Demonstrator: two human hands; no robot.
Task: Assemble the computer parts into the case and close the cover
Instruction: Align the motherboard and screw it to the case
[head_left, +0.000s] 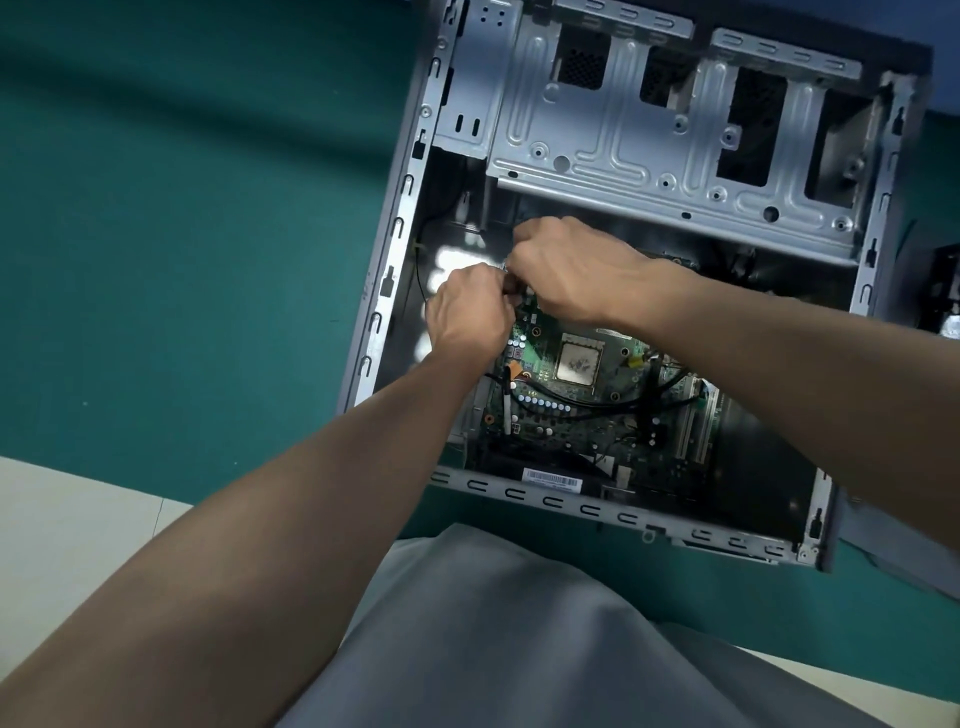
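**Head view.** The open case (395, 260) lies flat toward the right side of the teal bench (182, 234), its near rail close to the bench's near edge. The motherboard (571, 431) sits inside with black cables (597, 408) across it. The processor (579, 364) is bare and the drive cage (649, 156) at the far end is empty. This is judged mid-assembly, with cooler, drives and cover still to fit; no cover is in view. The left hand (470, 312) pinches a small dark part (511, 286) at the board's far-left corner. The right hand (571, 270), fingers curled, meets it there — its hold is hidden. A pale surface (62, 519) lies past the bench's near-left edge, and a grey garment (519, 623) fills the foreground.
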